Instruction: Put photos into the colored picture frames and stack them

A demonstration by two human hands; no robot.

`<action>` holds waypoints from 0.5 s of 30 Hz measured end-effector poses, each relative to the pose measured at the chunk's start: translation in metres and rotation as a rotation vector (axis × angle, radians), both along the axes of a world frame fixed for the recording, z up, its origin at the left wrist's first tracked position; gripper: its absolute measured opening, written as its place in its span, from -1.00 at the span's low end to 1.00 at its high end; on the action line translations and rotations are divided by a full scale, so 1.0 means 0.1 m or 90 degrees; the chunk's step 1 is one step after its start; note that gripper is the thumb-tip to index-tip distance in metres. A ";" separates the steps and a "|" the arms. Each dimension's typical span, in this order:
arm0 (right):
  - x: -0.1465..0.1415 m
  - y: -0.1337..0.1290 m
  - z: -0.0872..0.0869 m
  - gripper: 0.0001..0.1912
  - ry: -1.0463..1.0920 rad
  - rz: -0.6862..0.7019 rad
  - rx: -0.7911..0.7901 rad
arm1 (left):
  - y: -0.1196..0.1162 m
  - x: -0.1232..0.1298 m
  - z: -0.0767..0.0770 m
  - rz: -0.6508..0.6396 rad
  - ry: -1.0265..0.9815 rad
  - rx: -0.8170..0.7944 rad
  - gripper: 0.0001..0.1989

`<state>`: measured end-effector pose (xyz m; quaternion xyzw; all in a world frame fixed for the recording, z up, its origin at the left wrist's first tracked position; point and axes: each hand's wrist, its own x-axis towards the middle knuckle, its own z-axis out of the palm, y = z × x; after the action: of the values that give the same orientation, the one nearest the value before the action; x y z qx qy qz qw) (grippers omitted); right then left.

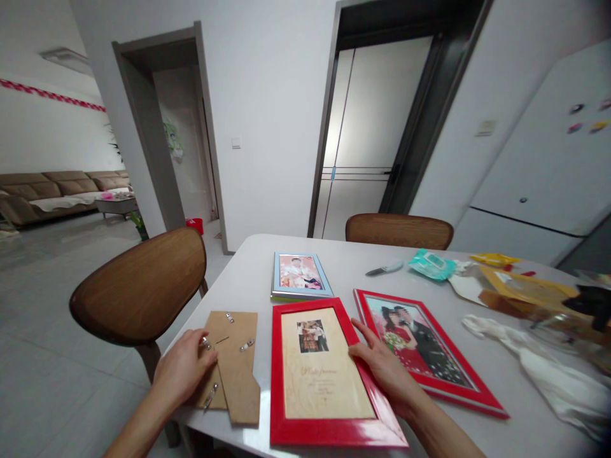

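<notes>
My left hand (184,367) is at the left side of a brown backing board (243,375). Its fingers are curled around a small metal clip at the board's edge. The board lies flat, with several metal clips and a fold-out stand leg showing. My right hand (384,369) grips the right rim of a red photo frame (279,381), thumb on top; the other fingers are partly hidden. Behind clear glazing, this frame shows a beige printed sheet with a small picture. Just right of that hand lies a second red frame (477,397) holding a couple's photo.
A light-blue frame (324,277) lies stacked farther back on the white table (255,254). Beyond are a knife-like tool (384,269), a teal wipes pack (432,264), yellow packaging (529,289) and white cloth or plastic (539,362). Wooden chairs (143,286) stand around the table.
</notes>
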<state>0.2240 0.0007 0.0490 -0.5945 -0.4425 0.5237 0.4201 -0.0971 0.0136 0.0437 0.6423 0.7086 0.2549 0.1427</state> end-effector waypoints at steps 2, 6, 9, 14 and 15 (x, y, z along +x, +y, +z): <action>-0.02 -0.04 0.05 -0.23 0.143 -0.001 -0.032 | -0.08 0.39 0.09 -0.066 -0.111 0.030 -0.64; -0.07 -0.06 0.16 -0.22 0.223 -0.006 -0.002 | -0.23 1.36 0.22 -0.205 -0.308 0.027 -0.47; -0.09 -0.07 0.24 -0.19 0.266 0.000 0.029 | -0.26 1.88 0.25 -0.267 -0.309 0.016 -0.25; -0.06 -0.06 0.21 -0.20 0.250 0.007 0.033 | -0.20 2.06 0.31 -0.266 -0.277 0.054 -0.28; -0.03 -0.04 0.18 -0.20 0.211 0.004 0.039 | -0.18 2.02 0.34 -0.260 -0.284 0.067 -0.29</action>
<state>0.2205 -0.0035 0.0665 -0.4851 -0.3848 0.6023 0.5038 0.1045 -0.0047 0.0779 0.7062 0.5016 0.3919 0.3098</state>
